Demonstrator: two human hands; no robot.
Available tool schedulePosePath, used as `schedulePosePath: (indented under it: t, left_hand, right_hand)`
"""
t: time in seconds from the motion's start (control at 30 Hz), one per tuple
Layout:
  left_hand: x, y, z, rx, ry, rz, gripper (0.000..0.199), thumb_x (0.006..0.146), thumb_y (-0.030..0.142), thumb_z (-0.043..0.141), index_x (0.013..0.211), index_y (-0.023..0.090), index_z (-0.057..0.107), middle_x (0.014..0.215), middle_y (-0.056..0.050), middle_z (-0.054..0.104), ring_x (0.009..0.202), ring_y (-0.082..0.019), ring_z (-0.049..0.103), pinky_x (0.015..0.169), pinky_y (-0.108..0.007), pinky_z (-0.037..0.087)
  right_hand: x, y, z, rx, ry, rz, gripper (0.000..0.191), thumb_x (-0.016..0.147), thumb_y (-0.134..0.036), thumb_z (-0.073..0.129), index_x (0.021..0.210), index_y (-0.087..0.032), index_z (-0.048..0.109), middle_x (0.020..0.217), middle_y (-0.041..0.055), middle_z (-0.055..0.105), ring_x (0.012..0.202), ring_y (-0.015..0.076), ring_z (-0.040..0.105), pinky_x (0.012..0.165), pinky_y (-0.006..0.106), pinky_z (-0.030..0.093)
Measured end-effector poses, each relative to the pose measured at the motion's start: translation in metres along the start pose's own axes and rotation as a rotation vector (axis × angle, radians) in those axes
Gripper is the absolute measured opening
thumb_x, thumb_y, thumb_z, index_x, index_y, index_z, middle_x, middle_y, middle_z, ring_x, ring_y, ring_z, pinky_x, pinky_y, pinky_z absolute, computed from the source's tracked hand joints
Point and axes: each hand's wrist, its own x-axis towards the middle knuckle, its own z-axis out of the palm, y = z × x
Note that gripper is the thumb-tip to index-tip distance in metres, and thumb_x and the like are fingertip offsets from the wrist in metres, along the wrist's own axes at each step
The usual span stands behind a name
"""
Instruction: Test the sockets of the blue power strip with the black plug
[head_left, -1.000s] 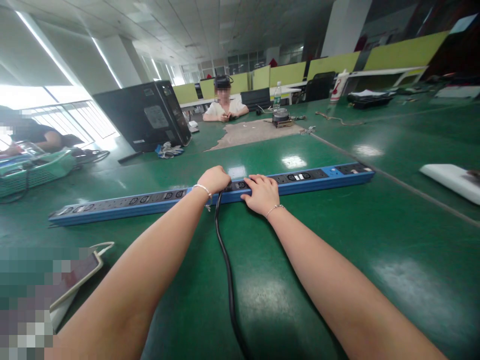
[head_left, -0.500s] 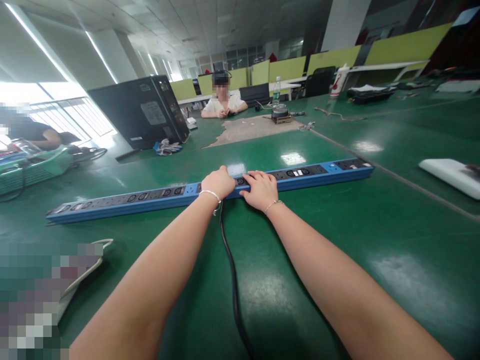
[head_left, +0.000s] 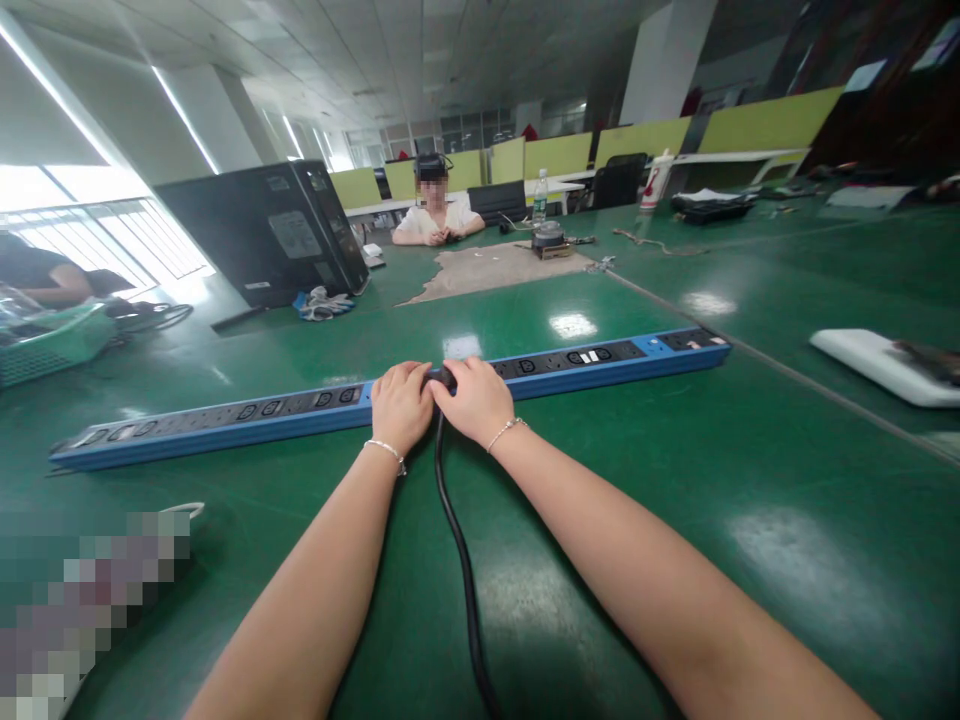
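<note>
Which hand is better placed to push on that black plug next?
Right, narrowly, I'd guess: the right hand has thumb and fingers at the black plug; the left hand lies beside it, over the blue strip.

So the green table [head_left: 630,430] basically had a long blue power strip [head_left: 622,368] across it, plus gloves [head_left: 323,304] by a black computer case [head_left: 262,235], far left.
</note>
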Motion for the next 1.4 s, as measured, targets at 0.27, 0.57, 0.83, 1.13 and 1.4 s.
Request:
schedulePosePath:
  t: [0.27, 0.57, 0.83, 1.13, 1.4]
  left_hand:
    - [-0.008, 0.0, 0.008, 0.025, -0.071, 0.096, 0.045, 0.088, 0.034, 0.035, 0.13, 0.024, 0.047, 0.139, -0.008, 0.049, 0.13, -0.023, 0.04, 0.11, -0.044, 0.019]
    - [-0.008, -0.001, 0.011, -0.041, -0.005, 0.091, 0.044, 0.088, 0.041, 0.038, 0.126, 0.022, 0.052, 0.132, -0.012, 0.054, 0.126, -0.025, 0.043, 0.108, -0.045, 0.023]
    - [-0.006, -0.002, 0.012, -0.055, -0.008, 0.073, 0.052, 0.085, 0.052, 0.043, 0.126, 0.021, 0.051, 0.135, -0.01, 0.052, 0.127, -0.025, 0.042, 0.107, -0.043, 0.023]
    - [-0.006, -0.001, 0.013, -0.034, 0.02, 0.083, 0.051, 0.085, 0.051, 0.044, 0.124, 0.02, 0.053, 0.131, -0.01, 0.055, 0.124, -0.025, 0.045, 0.104, -0.043, 0.027]
    - [-0.006, -0.002, 0.013, -0.039, 0.02, 0.078, 0.051, 0.085, 0.052, 0.044, 0.123, 0.02, 0.053, 0.131, -0.01, 0.055, 0.124, -0.025, 0.045, 0.104, -0.043, 0.028]
  right_hand:
    - [0.008, -0.009, 0.005, 0.067, -0.084, 0.107, 0.041, 0.085, -0.022, 0.041, 0.122, -0.013, 0.055, 0.112, 0.0119, 0.065, 0.103, 0.022, 0.06, 0.086, 0.031, 0.046]
    - [0.017, -0.019, -0.041, 0.077, 0.17, 0.022, 0.05, 0.088, -0.022, 0.031, 0.136, -0.014, 0.043, 0.125, 0.0104, 0.058, 0.11, 0.0207, 0.055, 0.092, 0.033, 0.044]
    - [0.027, 0.092, -0.111, 0.175, -0.106, 0.321, 0.046, 0.074, -0.02, 0.052, 0.118, -0.013, 0.064, 0.073, 0.0054, 0.069, 0.05, 0.0146, 0.056, 0.054, 0.03, 0.048]
    - [0.019, 0.105, -0.114, 0.011, -0.321, 0.411, 0.05, 0.08, -0.026, 0.049, 0.129, -0.016, 0.056, 0.074, 0.0029, 0.069, 0.042, 0.0094, 0.05, 0.046, 0.022, 0.041]
    - [0.022, 0.108, -0.11, -0.191, -0.334, 0.274, 0.051, 0.081, -0.029, 0.045, 0.13, -0.018, 0.056, 0.099, 0.0059, 0.071, 0.068, 0.015, 0.064, 0.065, 0.023, 0.047]
